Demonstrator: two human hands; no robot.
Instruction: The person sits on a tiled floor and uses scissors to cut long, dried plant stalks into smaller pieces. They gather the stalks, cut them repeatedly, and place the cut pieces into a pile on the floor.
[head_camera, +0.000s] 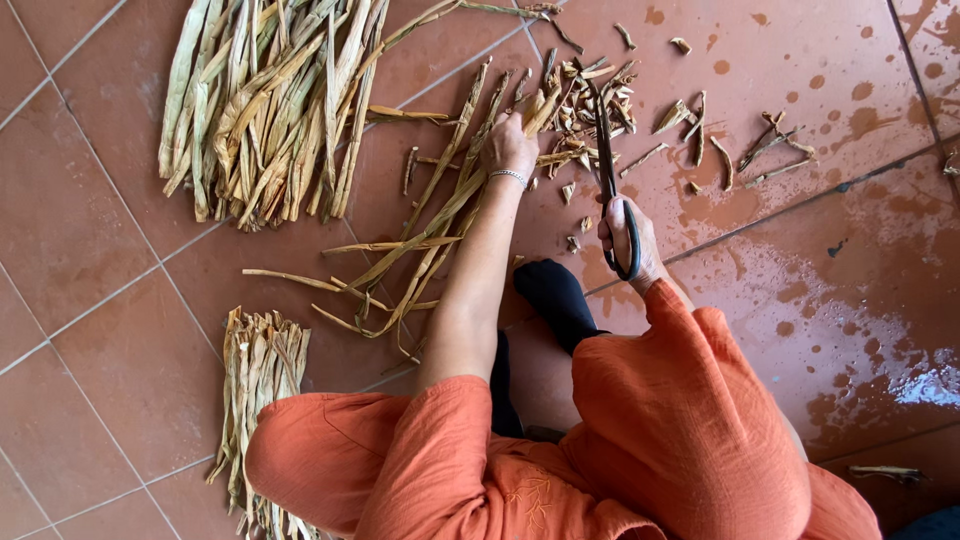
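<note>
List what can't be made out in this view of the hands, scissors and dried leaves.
- Left hand: its fingers curl under the bunch of long dried tan leaf strips; grip hidden.
- Long dark metal scissors: blade tips lost among the small cut leaf scraps; whether they cut is unclear. Right hand covers the handles.
- Small trimmed bundle of dried leaves: its lower end is cut off by the bottom edge and the orange sleeve.

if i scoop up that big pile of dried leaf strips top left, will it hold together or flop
The big pile of dried leaf strips looks loose and untied, so it would probably splay apart. The strips look thin, curled and dry, so likely light, slightly springy, and perhaps brittle at the ends.
</note>
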